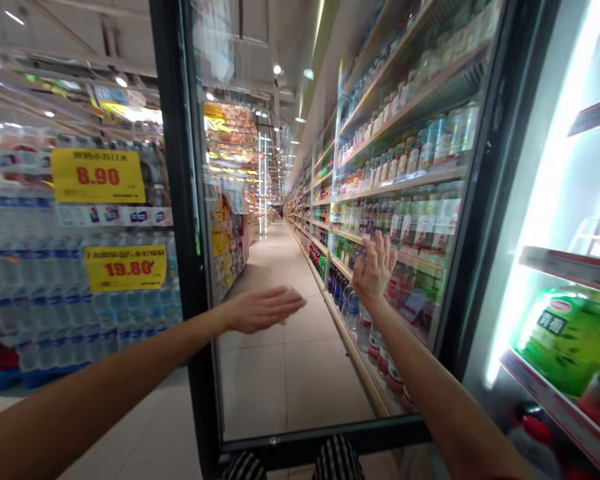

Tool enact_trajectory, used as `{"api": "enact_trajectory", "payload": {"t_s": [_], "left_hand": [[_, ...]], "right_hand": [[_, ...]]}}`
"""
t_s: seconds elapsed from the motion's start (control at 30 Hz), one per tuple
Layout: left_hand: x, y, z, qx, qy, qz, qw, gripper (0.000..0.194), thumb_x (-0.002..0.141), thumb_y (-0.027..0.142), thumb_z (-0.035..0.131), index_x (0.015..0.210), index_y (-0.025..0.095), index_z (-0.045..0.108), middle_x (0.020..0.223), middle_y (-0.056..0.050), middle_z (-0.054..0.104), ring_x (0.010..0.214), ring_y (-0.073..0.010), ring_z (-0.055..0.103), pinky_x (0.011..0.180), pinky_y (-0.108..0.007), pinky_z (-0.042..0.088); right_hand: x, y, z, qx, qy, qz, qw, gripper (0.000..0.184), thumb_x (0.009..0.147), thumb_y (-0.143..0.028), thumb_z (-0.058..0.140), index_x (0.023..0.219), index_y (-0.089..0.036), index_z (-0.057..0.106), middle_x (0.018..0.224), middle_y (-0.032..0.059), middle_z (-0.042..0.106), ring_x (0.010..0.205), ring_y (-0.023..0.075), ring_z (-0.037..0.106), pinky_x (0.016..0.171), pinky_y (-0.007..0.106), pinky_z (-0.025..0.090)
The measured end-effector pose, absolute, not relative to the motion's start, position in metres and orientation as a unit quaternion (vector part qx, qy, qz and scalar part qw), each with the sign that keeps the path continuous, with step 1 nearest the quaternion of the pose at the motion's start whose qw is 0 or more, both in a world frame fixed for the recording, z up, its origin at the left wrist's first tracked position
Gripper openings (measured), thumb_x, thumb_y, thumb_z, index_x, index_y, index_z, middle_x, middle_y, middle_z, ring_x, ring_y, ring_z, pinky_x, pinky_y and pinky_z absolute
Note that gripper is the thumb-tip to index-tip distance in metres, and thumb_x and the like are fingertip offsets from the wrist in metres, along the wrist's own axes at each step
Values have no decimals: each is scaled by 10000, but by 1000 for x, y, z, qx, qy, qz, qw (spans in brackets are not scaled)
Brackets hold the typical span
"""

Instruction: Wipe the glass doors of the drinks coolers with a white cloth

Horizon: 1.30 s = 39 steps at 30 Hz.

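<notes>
A glass fridge door with a dark frame (pixel 183 200) stands in front of me. My left hand (pixel 267 310) reaches across the lower middle of the pane, fingers stretched out and held together, palm turned down. A small pale patch shows by its fingertips; whether it is a thing or a reflection I cannot make out. My right hand (pixel 375 270) is raised at the right part of the pane, fingers up and apart, with nothing seen in it. Whether either hand touches the glass is unclear.
Lit fridge shelves (pixel 570 267) at right hold a green pouch (pixel 565 333) and a red-capped bottle (pixel 537 433). Packed water bottles (pixel 70 267) with yellow price signs (pixel 97 175) are stacked at left. Through the pane show an aisle floor (pixel 270 267) and bottle-filled shelves (pixel 400 180).
</notes>
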<state>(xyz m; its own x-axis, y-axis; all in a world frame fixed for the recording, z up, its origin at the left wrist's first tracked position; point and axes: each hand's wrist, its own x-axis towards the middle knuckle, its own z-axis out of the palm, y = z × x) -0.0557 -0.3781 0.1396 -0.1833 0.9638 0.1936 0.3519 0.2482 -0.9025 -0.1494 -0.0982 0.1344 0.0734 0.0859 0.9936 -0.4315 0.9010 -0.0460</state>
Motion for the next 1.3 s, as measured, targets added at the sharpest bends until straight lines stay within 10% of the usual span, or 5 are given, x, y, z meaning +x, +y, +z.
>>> {"api": "enact_trajectory", "payload": {"t_s": [0.17,0.4,0.87,1.07,1.3], "left_hand": [[-61,-372,194,-238,-720,216,616,518,894,286,380,1363,97,270,1436,-114,293,1368,-207,115,1121,-430,151],[-71,-344,123,-544,-663,361,366,419,909,245,307,1310,152,383,1432,-4,309,1354,-111,175,1132,-302,176],[-72,-333,145,-527,-669,358,383,441,880,251,361,1313,172,381,1419,-15,333,1349,-110,186,1130,-304,196],[-65,-340,217,-220,-748,186,598,492,925,294,260,1376,100,227,1466,-79,221,1365,-208,95,1126,-422,131],[-75,-326,159,-502,-679,363,393,463,888,239,344,1345,158,331,1445,-27,277,1355,-121,169,1135,-309,175]], "right_hand": [[-151,-98,133,127,-660,183,718,437,827,-257,374,1256,-192,431,1397,125,379,1347,223,243,1071,474,187],[-150,-98,134,132,-655,182,721,432,826,-243,384,1250,-187,441,1391,124,390,1346,216,247,1073,465,192],[-147,-98,135,128,-653,184,723,422,826,-264,367,1227,-182,470,1374,127,414,1337,220,269,1066,454,206],[-149,-98,134,130,-657,195,716,427,827,-263,360,1233,-186,466,1382,121,403,1340,214,263,1074,466,186],[-147,-98,135,139,-648,189,724,410,834,-250,374,1225,-179,473,1377,126,411,1336,218,273,1068,461,206]]}}
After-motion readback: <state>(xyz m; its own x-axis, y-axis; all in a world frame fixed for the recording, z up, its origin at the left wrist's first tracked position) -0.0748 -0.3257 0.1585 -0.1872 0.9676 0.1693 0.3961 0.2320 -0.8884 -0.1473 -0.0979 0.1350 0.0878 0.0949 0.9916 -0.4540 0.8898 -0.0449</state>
